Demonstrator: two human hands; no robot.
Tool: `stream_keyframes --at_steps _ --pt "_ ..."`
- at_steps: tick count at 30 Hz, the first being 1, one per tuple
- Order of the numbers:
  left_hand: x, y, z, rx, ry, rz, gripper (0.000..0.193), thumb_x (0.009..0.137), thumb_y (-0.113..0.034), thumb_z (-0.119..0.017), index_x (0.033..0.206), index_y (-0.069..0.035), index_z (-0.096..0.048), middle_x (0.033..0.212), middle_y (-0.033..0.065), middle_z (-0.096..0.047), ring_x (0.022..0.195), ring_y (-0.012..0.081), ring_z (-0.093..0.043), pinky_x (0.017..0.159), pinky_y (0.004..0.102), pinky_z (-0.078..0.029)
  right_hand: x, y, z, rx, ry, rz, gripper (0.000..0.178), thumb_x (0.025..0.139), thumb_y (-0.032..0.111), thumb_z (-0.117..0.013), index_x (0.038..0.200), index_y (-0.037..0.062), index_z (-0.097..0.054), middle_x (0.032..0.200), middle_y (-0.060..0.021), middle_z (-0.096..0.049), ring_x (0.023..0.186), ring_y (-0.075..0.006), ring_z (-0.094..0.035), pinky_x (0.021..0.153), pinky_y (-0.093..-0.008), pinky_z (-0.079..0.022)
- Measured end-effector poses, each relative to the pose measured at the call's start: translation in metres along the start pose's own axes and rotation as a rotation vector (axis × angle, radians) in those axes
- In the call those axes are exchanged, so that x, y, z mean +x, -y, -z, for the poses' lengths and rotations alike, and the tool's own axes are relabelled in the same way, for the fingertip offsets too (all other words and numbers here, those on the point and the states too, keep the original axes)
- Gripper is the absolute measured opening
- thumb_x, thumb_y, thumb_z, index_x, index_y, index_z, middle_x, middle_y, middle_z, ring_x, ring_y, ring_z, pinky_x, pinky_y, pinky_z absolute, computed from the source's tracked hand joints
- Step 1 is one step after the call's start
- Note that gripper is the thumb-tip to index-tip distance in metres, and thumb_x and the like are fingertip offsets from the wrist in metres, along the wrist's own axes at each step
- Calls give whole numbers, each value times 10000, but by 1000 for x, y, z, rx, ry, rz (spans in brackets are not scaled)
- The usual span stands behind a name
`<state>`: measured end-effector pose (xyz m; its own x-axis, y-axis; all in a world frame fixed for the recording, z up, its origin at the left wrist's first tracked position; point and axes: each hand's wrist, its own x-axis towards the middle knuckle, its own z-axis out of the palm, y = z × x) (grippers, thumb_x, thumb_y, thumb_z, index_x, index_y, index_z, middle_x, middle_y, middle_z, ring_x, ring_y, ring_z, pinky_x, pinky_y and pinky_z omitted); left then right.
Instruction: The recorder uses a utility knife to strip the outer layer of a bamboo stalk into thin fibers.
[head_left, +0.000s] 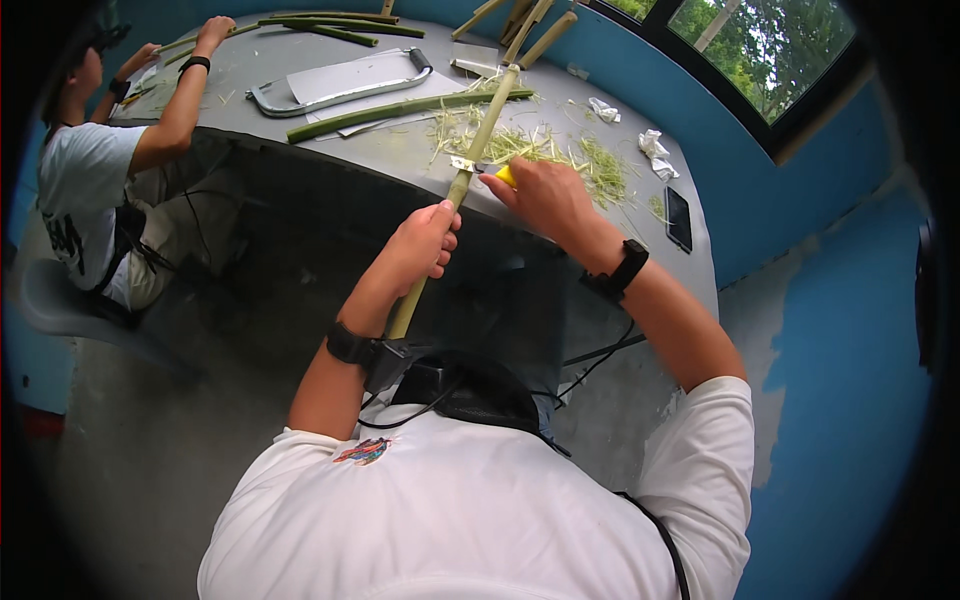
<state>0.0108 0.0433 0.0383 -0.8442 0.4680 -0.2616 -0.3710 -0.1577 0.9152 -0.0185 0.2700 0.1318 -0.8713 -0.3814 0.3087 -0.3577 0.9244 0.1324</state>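
Note:
A long, pale green bamboo pole (490,120) slants from my lap up over the table's near edge, its far end among the stalks at the back. My left hand (420,245) is closed around it just short of that edge. My right hand (545,195) grips a yellow-handled knife (506,176), its blade against the pole a little beyond my left hand. A small pale scrap (461,164) sits at the pole by the blade. Green shavings (570,155) lie heaped on the table to the right of the pole.
On the grey table (400,160) lie a hacksaw (335,103), a thick green bamboo piece (400,115), crumpled tissues (655,152) and a phone (678,220). More bamboo poles (345,25) lie at the back. Another person (110,170) sits at the left, holding a stalk.

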Motion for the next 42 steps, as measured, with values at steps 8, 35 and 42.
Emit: stream_keyframes --at_steps 8,35,42 --pt "8 0 -3 -4 6 -25 354 1197 -474 -449 1070 -156 -537 766 -93 -375 586 20 -310 507 214 -298 0 2 -2 -1 15 -62 646 1084 617 -630 858 25 -754 710 -206 -741 699 -405 -776 660 -490 -624" --pt "9 -10 -10 -81 39 -49 348 1194 -443 -476 1171 -109 -571 801 -50 -427 615 44 -368 533 218 -350 -30 14 14 366 -85 -141 639 1068 633 -661 864 32 -735 749 -208 -719 739 -444 -727 660 -535 -548" --pt "11 -8 -7 -77 33 -60 352 1192 -448 -489 1172 -105 -570 802 -46 -432 612 42 -380 529 220 -348 -28 20 4 366 -128 -143 623 1066 629 -666 862 45 -736 747 -203 -718 721 -426 -728 657 -523 -555"
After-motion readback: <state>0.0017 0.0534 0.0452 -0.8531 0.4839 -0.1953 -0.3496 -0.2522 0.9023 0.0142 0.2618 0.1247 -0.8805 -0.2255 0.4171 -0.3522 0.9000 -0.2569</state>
